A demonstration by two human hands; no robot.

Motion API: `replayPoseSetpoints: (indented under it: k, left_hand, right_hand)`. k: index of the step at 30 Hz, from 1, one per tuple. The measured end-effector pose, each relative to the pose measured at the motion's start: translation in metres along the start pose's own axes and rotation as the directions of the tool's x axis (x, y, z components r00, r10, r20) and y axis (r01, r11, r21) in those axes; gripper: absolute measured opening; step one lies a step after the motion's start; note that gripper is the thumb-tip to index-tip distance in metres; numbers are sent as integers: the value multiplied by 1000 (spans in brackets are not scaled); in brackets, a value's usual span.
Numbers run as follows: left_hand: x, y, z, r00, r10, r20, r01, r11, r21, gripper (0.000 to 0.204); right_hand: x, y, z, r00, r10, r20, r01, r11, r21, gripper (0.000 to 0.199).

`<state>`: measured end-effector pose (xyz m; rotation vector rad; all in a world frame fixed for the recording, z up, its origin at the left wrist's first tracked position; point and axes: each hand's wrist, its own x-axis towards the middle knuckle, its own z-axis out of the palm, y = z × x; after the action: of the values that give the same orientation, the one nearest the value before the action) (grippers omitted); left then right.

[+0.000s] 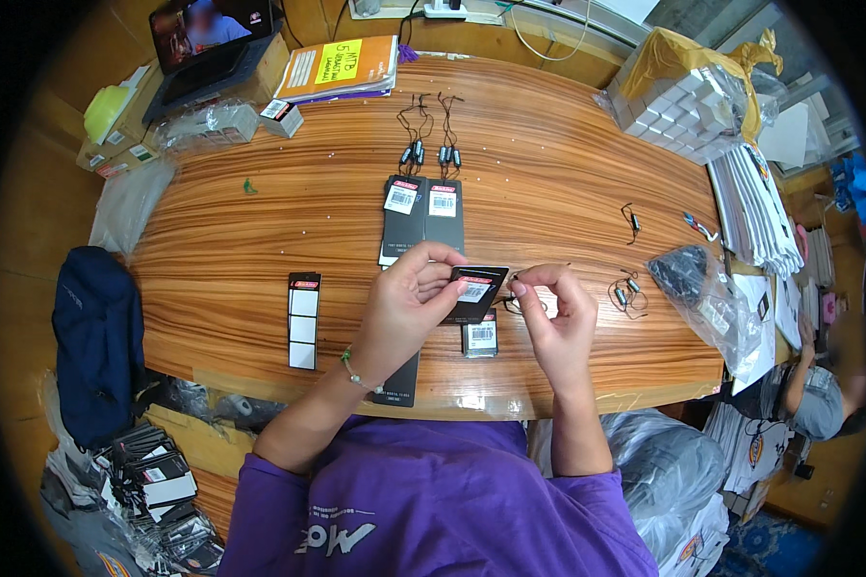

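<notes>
Fingers and thumb of my left hand (409, 300) grip a black hang tag (470, 310) with a white and red label, tilted above the table. My right hand (558, 322) pinches a thin black string (512, 304) at the tag's right edge; whether it passes through the tag is too small to tell. Below the held tag lies a small stack of label cards (479, 340). Another black tag (401, 381) sits partly under my left wrist. Beyond my hands lie two groups of black hang tags (404, 223) with strings (419, 130). A label strip (303, 322) lies to the left.
Loose strings (628, 292), small snips (700, 227) and a clear bag of black strings (681, 279) are at right. A carton of small white boxes (678, 111), folders (337, 69) and a lit screen (207, 29) stand at the back. Another person (823, 399) is at far right.
</notes>
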<state>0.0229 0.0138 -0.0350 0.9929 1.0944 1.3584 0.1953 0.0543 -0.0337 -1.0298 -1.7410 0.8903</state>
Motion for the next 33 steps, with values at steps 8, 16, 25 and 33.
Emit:
replayPoseSetpoints:
  k: [8,16,25,33]
  left_hand:
    - [1,-2,3,996,88,-26,-88,996,-1,18]
    - [-1,-1,7,991,133,-21,-132,989,62,17]
    - [-2,7,10,976,212,-42,-200,959,200,19]
    - [-1,9,11,968,251,-13,-239,933,269,19]
  right_hand:
    - [-2,-12,14,987,-161,23,162,983,-91,12]
    - [-1,-15,20,990,-144,-3,144,987,-77,11]
    - [-4,-11,26,988,-115,-99,118,993,21,8]
    - [-4,-7,29,985,-106,-138,113,993,44,8]
